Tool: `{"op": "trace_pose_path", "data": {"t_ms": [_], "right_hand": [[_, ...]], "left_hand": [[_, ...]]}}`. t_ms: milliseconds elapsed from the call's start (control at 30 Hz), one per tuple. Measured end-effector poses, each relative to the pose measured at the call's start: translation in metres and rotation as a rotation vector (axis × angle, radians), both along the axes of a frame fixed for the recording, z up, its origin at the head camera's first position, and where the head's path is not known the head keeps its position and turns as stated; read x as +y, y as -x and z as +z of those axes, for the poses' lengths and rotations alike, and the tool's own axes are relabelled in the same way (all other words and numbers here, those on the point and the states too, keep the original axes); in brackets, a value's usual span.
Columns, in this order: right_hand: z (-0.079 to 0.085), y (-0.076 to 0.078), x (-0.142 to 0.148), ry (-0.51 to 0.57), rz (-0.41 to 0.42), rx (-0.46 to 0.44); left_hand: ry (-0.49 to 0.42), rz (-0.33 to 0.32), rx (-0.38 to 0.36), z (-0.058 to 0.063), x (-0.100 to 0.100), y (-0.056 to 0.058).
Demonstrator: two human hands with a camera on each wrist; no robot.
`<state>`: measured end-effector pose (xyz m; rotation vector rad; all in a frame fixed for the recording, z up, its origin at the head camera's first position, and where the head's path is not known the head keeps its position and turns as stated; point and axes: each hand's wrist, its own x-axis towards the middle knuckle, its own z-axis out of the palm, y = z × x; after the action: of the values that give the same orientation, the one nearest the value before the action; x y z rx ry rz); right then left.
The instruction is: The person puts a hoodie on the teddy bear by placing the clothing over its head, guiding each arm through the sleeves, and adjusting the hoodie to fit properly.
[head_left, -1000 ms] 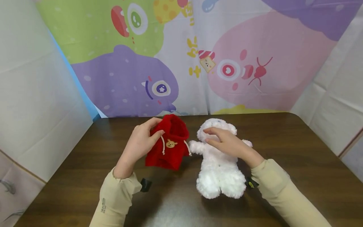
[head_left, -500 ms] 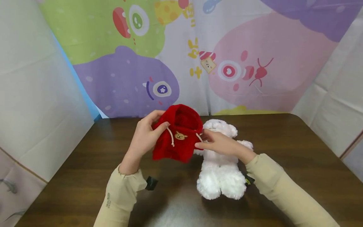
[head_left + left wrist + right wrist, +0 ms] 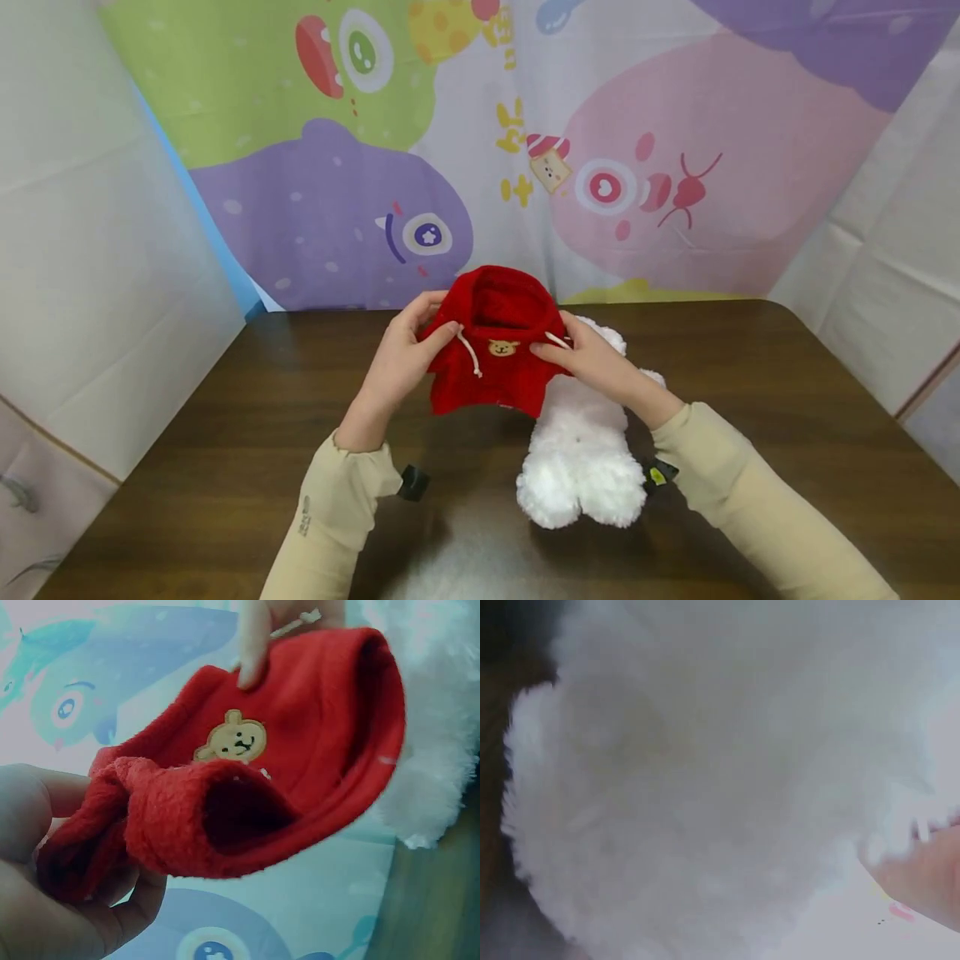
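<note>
A small red doll hoodie (image 3: 487,375) with white drawstrings and a bear-face patch hangs above the table, its neck opening facing up. My left hand (image 3: 401,354) pinches its left side between thumb and fingers. On the other side my right hand (image 3: 600,362) pinches the fabric near a drawstring. Beneath and behind the hoodie, a white plush toy (image 3: 581,458) lies on its back; its head is mostly covered. In the left wrist view the red hoodie (image 3: 300,712) shows its hem and a sleeve opening. White fur (image 3: 705,787) fills most of the right wrist view, blurred.
The dark wooden table (image 3: 225,450) carries the toy and ends at a printed cartoon curtain (image 3: 637,100) behind. Pale panels (image 3: 97,208) stand at both sides. A black wrist camera (image 3: 412,483) sits by the left cuff.
My right hand has come off the plush toy and taken hold of the hoodie. The hoodie has risen and moved right, now spread between both hands over the toy's upper part.
</note>
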<state>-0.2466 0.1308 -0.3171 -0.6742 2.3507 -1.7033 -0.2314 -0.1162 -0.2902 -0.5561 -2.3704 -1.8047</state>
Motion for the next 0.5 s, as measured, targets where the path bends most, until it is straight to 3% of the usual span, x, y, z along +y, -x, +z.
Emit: {"op": "trace_pose_path", "data": {"t_ms": [333, 500], "right_hand": [[0.008, 0.0, 0.008, 0.048, -0.046, 0.067], [0.009, 0.0, 0.012, -0.055, -0.098, 0.133]], "left_hand": [[-0.022, 0.007, 0.031, -0.018, 0.007, 0.01], [0.007, -0.002, -0.005, -0.025, 0.008, 0.014]]}}
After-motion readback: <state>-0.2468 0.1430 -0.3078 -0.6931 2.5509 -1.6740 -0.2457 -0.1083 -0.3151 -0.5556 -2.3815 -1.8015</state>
